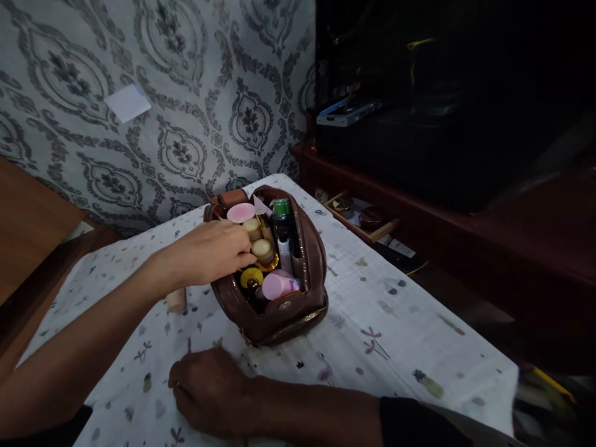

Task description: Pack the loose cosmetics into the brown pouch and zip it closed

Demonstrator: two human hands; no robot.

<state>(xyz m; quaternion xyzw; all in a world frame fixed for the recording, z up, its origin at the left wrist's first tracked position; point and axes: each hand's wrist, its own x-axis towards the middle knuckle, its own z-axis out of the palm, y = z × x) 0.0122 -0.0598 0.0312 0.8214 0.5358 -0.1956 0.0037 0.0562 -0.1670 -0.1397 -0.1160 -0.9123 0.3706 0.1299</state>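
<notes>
the brown pouch (279, 310) sits open on the cloth-covered bench (419, 335), packed tight with upright cosmetics. the left hand (209, 253) reaches over the pouch's left rim, fingertips drawn together around a small gold-capped jar (263, 249) near the pouch's middle — whether they truly clamp it i cannot tell. the right hand (209, 391) rests flat on the bench just in front of the pouch, fingers loose, holding nothing. the risk is crowding: tugging that jar could drag the pink-lidded tub (241, 212) behind it or tip the green-capped bottle (282, 211) beside it, and with nothing steadying the pouch it may slide or spill — toward the small tan cylinder (176, 300) lying left of the pouch.
</notes>
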